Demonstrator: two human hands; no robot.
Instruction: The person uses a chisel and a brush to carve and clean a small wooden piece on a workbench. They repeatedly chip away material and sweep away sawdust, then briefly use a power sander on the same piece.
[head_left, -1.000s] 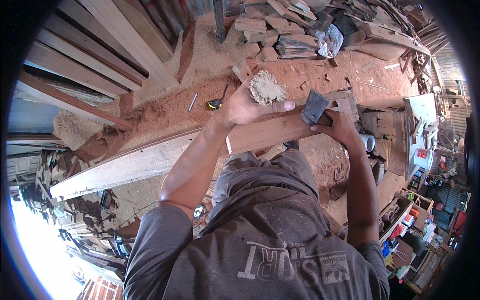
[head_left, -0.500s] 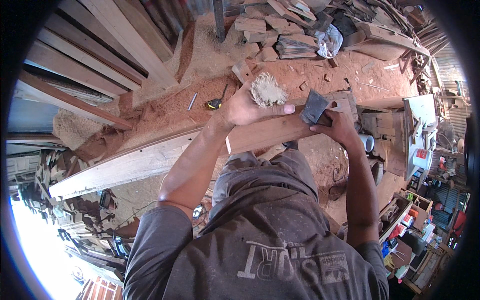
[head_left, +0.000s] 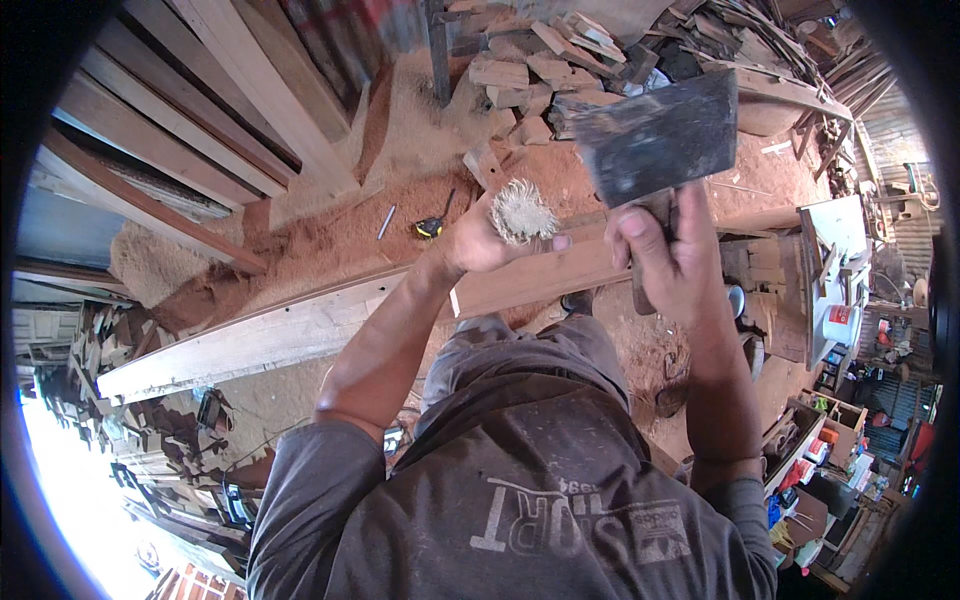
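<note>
Dark metal makes up the broad blade of the hatchet (head_left: 660, 135) in the right hand (head_left: 675, 262); that grip is closed round its wooden handle (head_left: 643, 290), the blade raised and well apart from what the other hand has. To the left, the left hand (head_left: 480, 242) is wrapped round a stub of wood (head_left: 523, 212), its top splayed into pale fibres; its lower end is hidden. Beneath lies a brown board (head_left: 540, 282), with a pale plank (head_left: 250, 345) stretching away left.

I'd judge things to be midway: the shredded top suggests heavy use, yet I can make out no finished cut in the board, and how much is left I cannot tell. Farther left, a tape measure (head_left: 429, 228) and a pen (head_left: 386, 222) lie on reddish ground (head_left: 330, 232); at the far side sits a heap of offcuts (head_left: 520, 75).
</note>
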